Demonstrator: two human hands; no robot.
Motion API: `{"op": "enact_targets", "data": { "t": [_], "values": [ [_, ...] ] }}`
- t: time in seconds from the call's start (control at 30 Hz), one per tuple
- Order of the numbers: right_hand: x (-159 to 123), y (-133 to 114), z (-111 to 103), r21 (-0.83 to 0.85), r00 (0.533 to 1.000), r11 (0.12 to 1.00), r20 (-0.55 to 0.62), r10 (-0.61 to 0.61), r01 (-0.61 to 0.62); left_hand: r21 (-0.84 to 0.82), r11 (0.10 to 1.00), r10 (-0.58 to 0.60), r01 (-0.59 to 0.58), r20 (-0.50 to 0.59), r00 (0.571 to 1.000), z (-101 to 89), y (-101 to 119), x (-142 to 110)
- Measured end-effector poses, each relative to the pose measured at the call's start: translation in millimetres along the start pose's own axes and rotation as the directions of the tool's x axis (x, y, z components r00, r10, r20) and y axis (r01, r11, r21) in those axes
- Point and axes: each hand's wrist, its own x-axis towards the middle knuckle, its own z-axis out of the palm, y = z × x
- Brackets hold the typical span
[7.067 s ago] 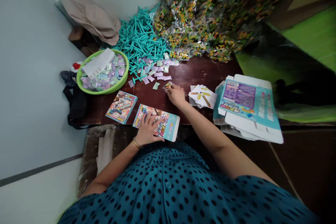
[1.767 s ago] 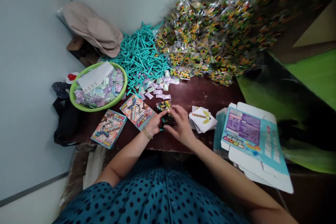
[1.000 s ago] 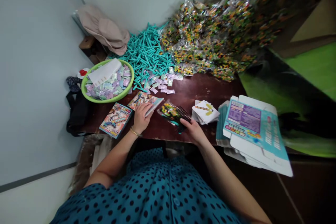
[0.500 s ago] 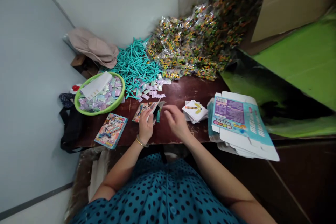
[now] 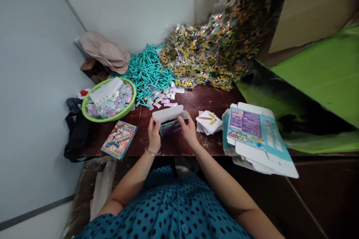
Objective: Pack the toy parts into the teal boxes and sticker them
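Between my two hands is a small printed cardboard box, tilted up above the table's front, its white flap standing open at the top. My left hand grips the box's left end, thumb on the near side. At the right end my right hand holds it, the thumb by the opening. What lies inside the box cannot be made out. Just right of my right hand is a stack of white cards with a pixel pickaxe picture. To the left lies a closed printed box.
A green basin holds small pastel packets. Behind lie a heap of teal sticks, loose packets and bags of colourful beads. Flattened boxes overhang the table's front edge at right.
The box has turned from its side to stand with its flap up. My right hand has come in from the right and now grips its right end.
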Motion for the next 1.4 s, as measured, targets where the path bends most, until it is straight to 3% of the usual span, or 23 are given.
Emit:
{"op": "enact_targets", "data": {
  "t": [0.07, 0.13, 0.23, 0.3, 0.37, 0.43, 0.47, 0.53, 0.6, 0.63, 0.73, 0.87, 0.97, 1.07, 1.17, 1.23, 1.3, 1.37, 1.4],
  "values": [
    [-1, -6, -4, 0.009, 0.997, 1.0, 0.073, 0.006, -0.007, -0.047, 0.994, -0.102, 0.103, 0.022, 0.995, -7.6, -3, -5],
    [5, -16, -12, 0.047, 0.978, 0.995, 0.192, 0.076, -0.087, -0.065, 0.981, -0.178, 0.182, 0.067, 0.982, -15.3, -2, -1],
    [24, -30, -24, 0.046, 0.91, 0.974, 0.368, 0.19, -0.222, -0.038, 0.967, -0.246, 0.253, 0.143, 0.959, -22.7, 3, 15],
    [39, -38, -28, -0.041, 0.873, 0.978, 0.444, 0.203, -0.206, 0.005, 0.966, -0.255, 0.259, 0.193, 0.948, -24.2, 6, 26],
    [52, -47, -30, -0.18, 0.893, 0.984, 0.441, 0.091, -0.011, 0.04, 0.971, -0.24, 0.237, 0.218, 0.946, -23.6, 8, 33],
    [62, -59, -29, -0.357, 0.869, 0.881, 0.482, -0.111, 0.31, 0.081, 0.978, -0.208, 0.194, 0.24, 0.948, -22.2, 10, 37],
    [65, -64, -29, -0.42, 0.815, 0.781, 0.549, -0.186, 0.462, 0.106, 0.981, -0.185, 0.163, 0.262, 0.947, -21.6, 11, 38],
    [69, -73, -28, -0.448, 0.662, 0.592, 0.722, -0.203, 0.67, 0.143, 0.985, -0.141, 0.1, 0.31, 0.94, -20.8, 14, 39],
    [69, -77, -27, -0.414, 0.546, 0.501, 0.825, -0.146, 0.76, 0.15, 0.987, -0.113, 0.064, 0.343, 0.932, -20.5, 15, 40],
    [68, -78, -27, -0.407, 0.521, 0.482, 0.844, -0.127, 0.776, 0.144, 0.988, -0.108, 0.061, 0.345, 0.932, -20.5, 16, 40],
    [62, -74, -23, -0.425, 0.53, 0.477, 0.841, -0.107, 0.77, 0.135, 0.989, -0.108, 0.065, 0.337, 0.935, -20.4, 13, 40],
    [59, -68, -17, -0.441, 0.6, 0.555, 0.788, -0.137, 0.705, 0.162, 0.986, -0.111, 0.051, 0.385, 0.916, -22.5, 7, 40],
    [60, -66, -15, -0.472, 0.634, 0.544, 0.759, -0.149, 0.693, 0.103, 0.989, 0.059, -0.11, 0.405, 0.912, -29.2, 5, 36],
    [62, -64, -21, -0.465, 0.578, 0.469, 0.806, -0.126, 0.751, 0.204, 0.896, 0.256, -0.394, 0.486, 0.835, -40.3, 8, 29],
    [63, -59, -33, -0.393, 0.486, 0.458, 0.868, -0.101, 0.797, 0.367, 0.732, 0.255, -0.574, 0.634, 0.73, -51.0, 13, 27],
    [62, -55, -41, -0.376, 0.473, 0.466, 0.874, -0.109, 0.801, 0.384, 0.695, 0.227, -0.607, 0.684, 0.693, -55.8, 12, 29],
    [56, -49, -45, -0.388, 0.493, 0.47, 0.862, -0.119, 0.793, 0.384, 0.712, 0.217, -0.588, 0.677, 0.704, -57.6, 4, 29],
    [42, -43, -42, -0.432, 0.557, 0.475, 0.815, -0.159, 0.767, 0.408, 0.754, 0.22, -0.515, 0.582, 0.783, -55.1, -11, 23],
    [32, -40, -38, -0.47, 0.617, 0.484, 0.761, -0.202, 0.738, 0.434, 0.775, 0.216, -0.459, 0.5, 0.838, -51.9, -19, 17]
  ]
}}
